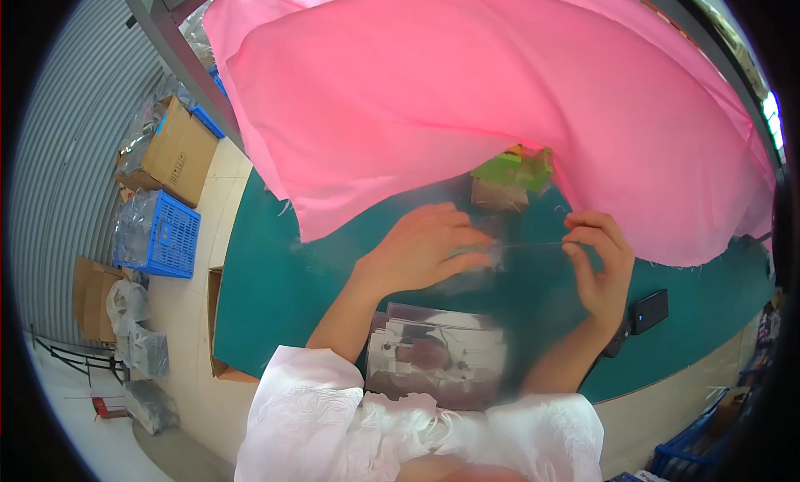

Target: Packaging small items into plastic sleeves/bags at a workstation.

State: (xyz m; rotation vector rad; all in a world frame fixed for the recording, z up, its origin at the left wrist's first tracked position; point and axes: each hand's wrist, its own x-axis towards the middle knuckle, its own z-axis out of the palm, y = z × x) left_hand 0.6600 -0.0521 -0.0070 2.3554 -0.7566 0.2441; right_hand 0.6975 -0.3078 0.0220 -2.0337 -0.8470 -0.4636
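Above the green tabletop (267,290), my right hand (602,261) pinches one end of a thin, pale strand (533,245) between thumb and fingers. The strand runs level to the left, toward the fingertips of my left hand (429,247), which are closed together around its other end. Whether it is a thread or the edge of a clear film I cannot make out. Just beyond both hands, a small box with a green top (517,178) sits partly under a large pink cloth (400,90). A stack of clear plastic pieces (437,353) lies close to my body, between my forearms.
A black phone (650,311) rests on the table at right. The pink cloth drapes from a grey metal frame (187,57). On the floor at left stand a cardboard box (179,153), a blue crate (172,236) and plastic bags (143,349), beside a corrugated wall (62,149).
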